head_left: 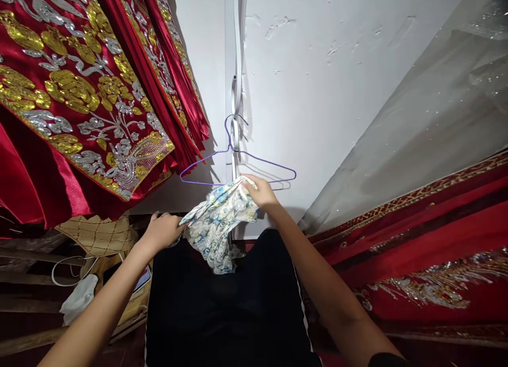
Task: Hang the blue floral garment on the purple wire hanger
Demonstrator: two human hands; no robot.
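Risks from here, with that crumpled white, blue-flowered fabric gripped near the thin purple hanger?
The flowered fabric hangs loose between the left hand and right hand, so it may twist or slip. The hanger looks close to the right hand and might get knocked.

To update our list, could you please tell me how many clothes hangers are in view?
1: the purple hanger, in front of the white wall and partly behind the floral cloth. Others may be hidden.

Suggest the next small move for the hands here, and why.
Perhaps ease the left hand and right hand gently apart to straighten the floral cloth: each grips part of its upper edge, and it hangs bunched and creased below.
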